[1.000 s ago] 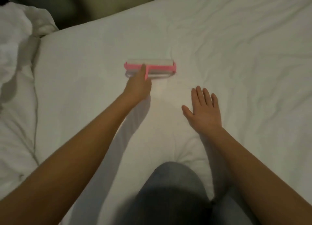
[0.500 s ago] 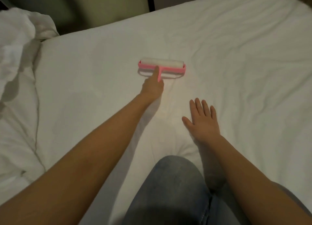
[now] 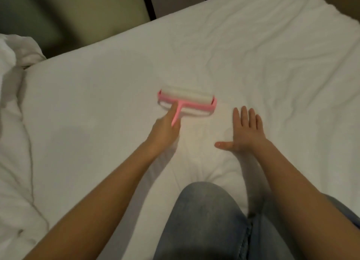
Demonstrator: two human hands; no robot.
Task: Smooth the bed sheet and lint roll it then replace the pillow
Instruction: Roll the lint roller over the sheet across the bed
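I saw the left hand (image 3: pixel 164 132) curled round the pink handle of the pink-framed lint roller with a white sticky drum (image 3: pixel 187 101), the forefinger laid straight along the stem towards the crossbar. The roller's drum lay on the white, lightly creased bed sheet (image 3: pixel 97 107), near the middle of the mattress and ahead of the person's bent knee in faded blue jeans (image 3: pixel 204 211). The right hand (image 3: pixel 245 132) rested flat on the sheet just to the right of the roller, palm down, fingers straight and close together, thumb spread wide to the left. The two hands were apart, not touching. A rumpled white duvet (image 3: pixel 9 107) was bunched along the left edge of the bed.

Compared with half a second before, the roller sat closer to the right hand: its near edge was now about level with that hand's fingertips, where earlier it had been well ahead of them. The right thumb had also spread further out.
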